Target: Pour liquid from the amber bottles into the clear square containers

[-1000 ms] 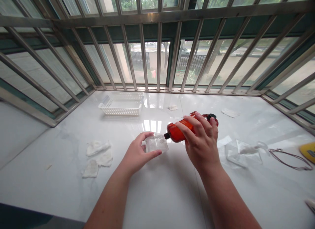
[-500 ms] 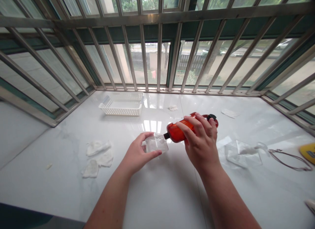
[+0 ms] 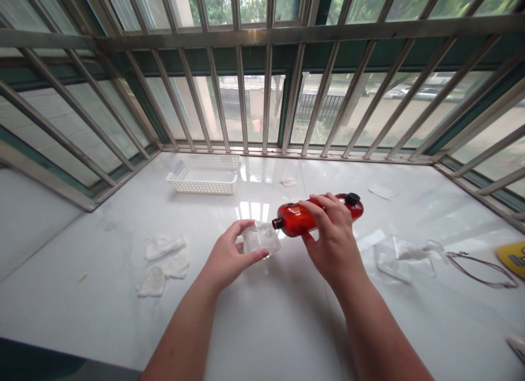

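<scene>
My left hand (image 3: 235, 255) is closed around a small clear square container (image 3: 261, 240), thumb in front and fingers behind. In my right hand (image 3: 334, 236) lies a red-amber bottle (image 3: 294, 219), gripped from above and tilted nearly onto its side. The bottle's black neck (image 3: 278, 223) points left, right at the upper edge of the container. A black cap (image 3: 352, 198) shows at the bottle's far end, beyond my fingers. Whether liquid is flowing cannot be made out.
A white perforated basket (image 3: 204, 176) stands at the back left. Crumpled white wipes (image 3: 166, 261) lie to the left. On the right are a clear plastic bag (image 3: 404, 258), a thin cord loop (image 3: 479, 269) and a yellow object (image 3: 512, 258). Metal bars (image 3: 267, 97) close off the back.
The right hand has rolled the bottle slightly, and more of its neck opening and cap now show. My left hand and the container have stayed nearly still.
</scene>
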### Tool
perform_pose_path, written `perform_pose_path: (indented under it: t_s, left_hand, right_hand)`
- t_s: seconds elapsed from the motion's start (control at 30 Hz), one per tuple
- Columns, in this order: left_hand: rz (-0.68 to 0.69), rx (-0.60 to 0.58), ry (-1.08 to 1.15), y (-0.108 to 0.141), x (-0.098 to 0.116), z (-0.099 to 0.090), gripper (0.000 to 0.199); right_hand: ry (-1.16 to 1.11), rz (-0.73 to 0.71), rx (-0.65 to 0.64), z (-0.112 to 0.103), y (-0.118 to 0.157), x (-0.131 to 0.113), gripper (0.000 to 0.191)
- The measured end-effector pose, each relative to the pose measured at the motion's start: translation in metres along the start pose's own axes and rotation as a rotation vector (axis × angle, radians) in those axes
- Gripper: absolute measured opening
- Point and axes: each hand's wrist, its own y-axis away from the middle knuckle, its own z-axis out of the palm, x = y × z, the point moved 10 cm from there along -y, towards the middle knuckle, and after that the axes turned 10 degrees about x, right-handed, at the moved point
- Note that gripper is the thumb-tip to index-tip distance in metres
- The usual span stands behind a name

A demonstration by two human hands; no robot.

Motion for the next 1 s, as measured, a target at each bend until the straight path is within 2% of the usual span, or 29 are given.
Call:
perform_pose_path:
  t_s: [0.1,0.2,0.33,0.47,0.6,0.73,1.0]
  left_hand:
    - [0.005,0.02,0.028,0.0,0.0,-0.001,0.073]
    - [0.023,0.05,0.06,-0.002,0.0,-0.004,0.074]
    - [0.059,0.108,0.101,-0.007,-0.001,-0.011,0.078]
    - [0.108,0.189,0.121,-0.012,-0.003,-0.022,0.077]
    - [0.144,0.257,0.132,-0.016,-0.005,-0.03,0.075]
    - [0.142,0.283,0.151,-0.017,-0.005,-0.032,0.076]
    - [0.123,0.324,0.147,-0.013,0.001,-0.035,0.073]
  right_hand:
    - [-0.111,0.138,0.022,-0.003,-0.001,0.009,0.066]
    - [-0.175,0.341,-0.047,0.003,0.003,0.025,0.071]
    - [-0.224,0.576,-0.246,0.021,0.015,0.038,0.073]
    - [-0.308,0.729,-0.461,0.037,0.031,0.033,0.07]
    - [-0.459,0.715,-0.582,0.049,0.037,0.018,0.067]
    - [-0.616,0.677,-0.592,0.055,0.04,0.011,0.065]
    - [-0.44,0.62,-0.623,0.059,0.051,0.03,0.085]
